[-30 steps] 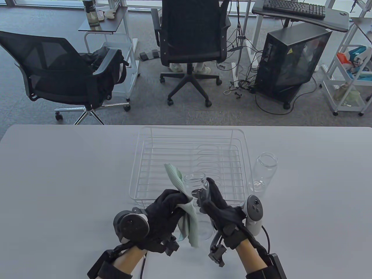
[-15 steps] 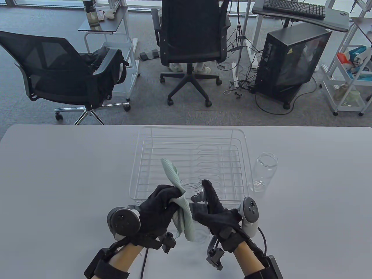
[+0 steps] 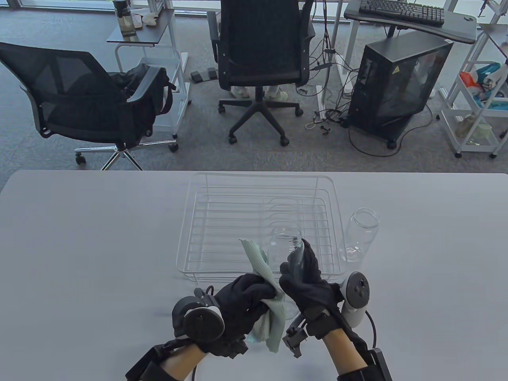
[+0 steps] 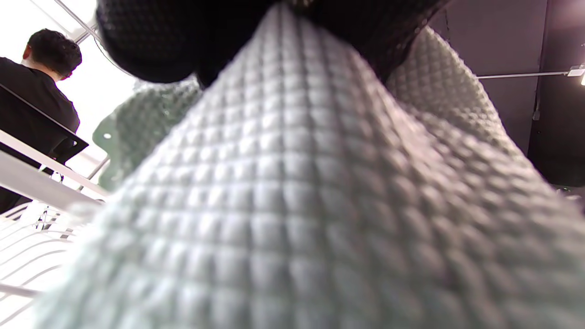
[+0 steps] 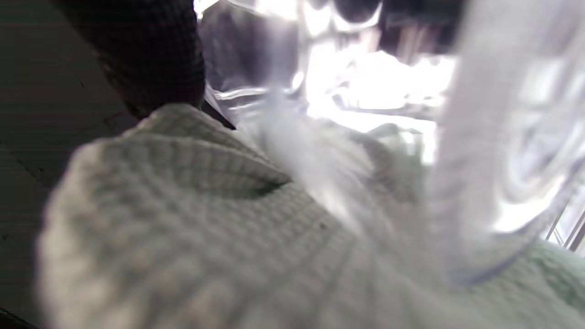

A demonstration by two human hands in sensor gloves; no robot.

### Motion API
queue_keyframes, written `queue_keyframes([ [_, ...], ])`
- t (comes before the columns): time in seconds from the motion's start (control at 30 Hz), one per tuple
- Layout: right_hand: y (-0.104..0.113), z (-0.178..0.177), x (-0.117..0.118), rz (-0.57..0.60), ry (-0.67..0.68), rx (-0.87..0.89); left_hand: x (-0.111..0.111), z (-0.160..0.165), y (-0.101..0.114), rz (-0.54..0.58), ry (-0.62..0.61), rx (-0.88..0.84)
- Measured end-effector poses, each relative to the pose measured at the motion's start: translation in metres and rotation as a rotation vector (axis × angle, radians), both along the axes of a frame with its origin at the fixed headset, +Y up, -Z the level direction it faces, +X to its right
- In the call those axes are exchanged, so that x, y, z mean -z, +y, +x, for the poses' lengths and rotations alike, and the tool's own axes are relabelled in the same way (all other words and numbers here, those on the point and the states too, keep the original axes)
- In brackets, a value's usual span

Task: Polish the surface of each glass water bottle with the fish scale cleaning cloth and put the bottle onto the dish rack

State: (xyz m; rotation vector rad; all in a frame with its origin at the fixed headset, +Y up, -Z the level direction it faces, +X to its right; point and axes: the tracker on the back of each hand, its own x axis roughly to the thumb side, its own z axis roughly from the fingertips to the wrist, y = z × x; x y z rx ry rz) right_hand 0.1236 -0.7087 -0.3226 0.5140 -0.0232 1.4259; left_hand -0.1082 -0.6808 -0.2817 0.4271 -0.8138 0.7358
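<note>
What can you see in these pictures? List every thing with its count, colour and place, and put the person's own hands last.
Held bottle: one, clear glass, above the rack's near edge.
Standing bottle: one, clear glass, on the table right of the rack.
Cloth: one, pale green, against the held bottle's left side.
Dish rack: one, white wire, table centre.
Table: one, pale grey.
Office chairs: two, black, beyond the table.
Computer tower: one, black, on the floor, right.
Keyboard: one, black, on a desk, top right.
Left hand: black glove, grips the cloth.
Right hand: black glove, holds the bottle.
</note>
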Motion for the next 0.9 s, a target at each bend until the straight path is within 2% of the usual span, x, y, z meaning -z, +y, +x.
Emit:
queue_keyframes([
  [0.07,0.001,-0.001,0.000,0.003,0.037,-0.009,0.001,-0.004,0.001,-0.009,0.009,-0.034],
  [0.23,-0.008,-0.008,-0.002,-0.082,0.214,0.042,0.012,-0.024,0.009,-0.079,0.048,-0.187],
  [0.43,-0.015,-0.019,-0.005,-0.120,0.295,0.029,0.022,-0.043,0.014,-0.135,0.082,-0.289],
  [0.57,-0.019,-0.024,-0.005,-0.122,0.261,0.034,0.026,-0.046,0.013,-0.151,0.093,-0.306],
  [0.67,-0.018,-0.023,-0.005,-0.079,0.175,-0.006,0.025,-0.045,0.012,-0.154,0.085,-0.295],
  [0.9,-0.017,-0.012,-0.003,-0.053,-0.030,0.047,0.009,-0.018,0.003,-0.056,0.033,-0.103],
])
